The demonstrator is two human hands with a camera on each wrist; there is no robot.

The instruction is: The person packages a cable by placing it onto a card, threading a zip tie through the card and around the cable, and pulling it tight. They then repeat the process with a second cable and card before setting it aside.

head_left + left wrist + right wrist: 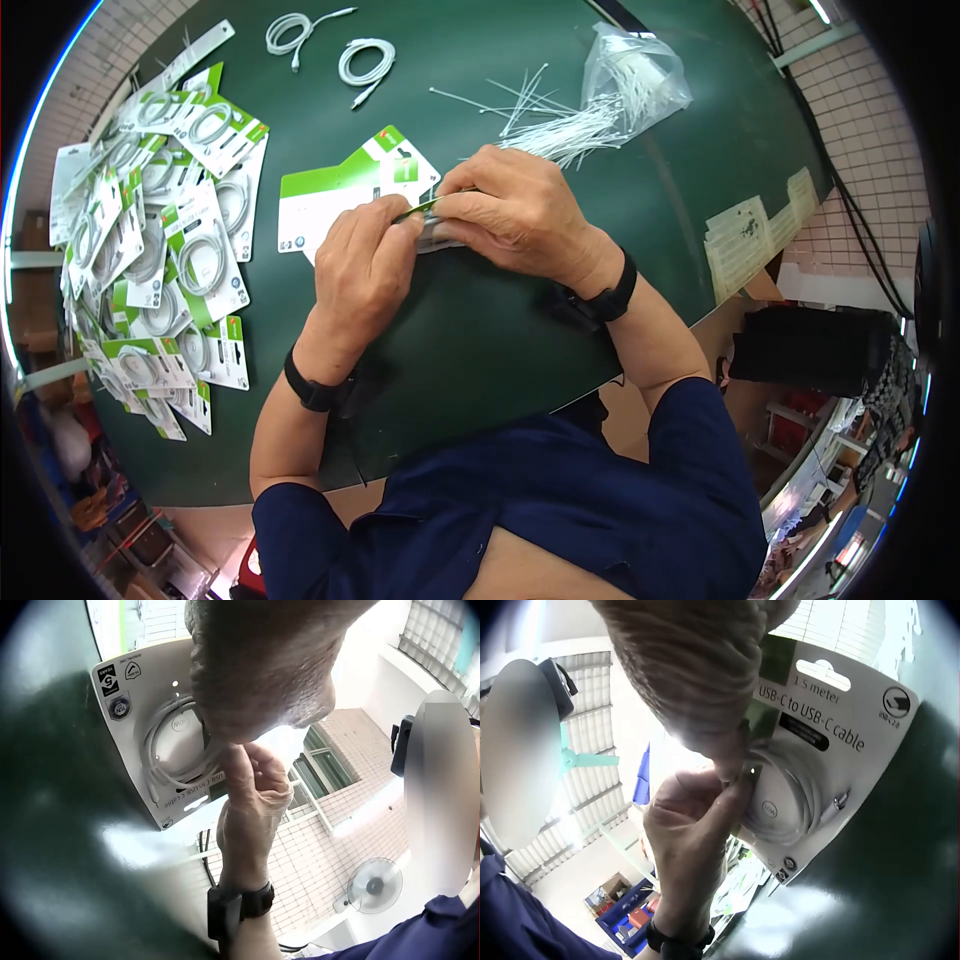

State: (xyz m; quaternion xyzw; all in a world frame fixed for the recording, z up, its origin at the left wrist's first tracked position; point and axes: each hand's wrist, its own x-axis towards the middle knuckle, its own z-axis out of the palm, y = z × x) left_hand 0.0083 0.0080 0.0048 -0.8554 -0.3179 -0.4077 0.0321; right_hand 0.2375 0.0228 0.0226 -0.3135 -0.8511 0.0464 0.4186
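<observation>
Both hands meet over the near-middle of the table around a white and green cable card (pixel 870 712), seen nearly edge-on in the head view. A coiled white USB-C cable (pixel 802 795) lies against the card's printed face. My left hand (pixel 360 255) pinches the card at its edge beside the coil. From the other side my right hand (pixel 520 210) grips it, fingertips close to the left ones. The fingers hide what lies between them. Just beyond the hands, green and white cards (pixel 320 205) lie flat on the table.
Packaged cables on cards (pixel 200 260) lie heaped along the left side. Two loose coiled cables (pixel 368 64) rest at the back. Thin white cable ties (pixel 565 130) spill from a clear plastic bag (pixel 660 75). Translucent strips (pixel 740 240) line the right edge of the green table (pixel 480 340).
</observation>
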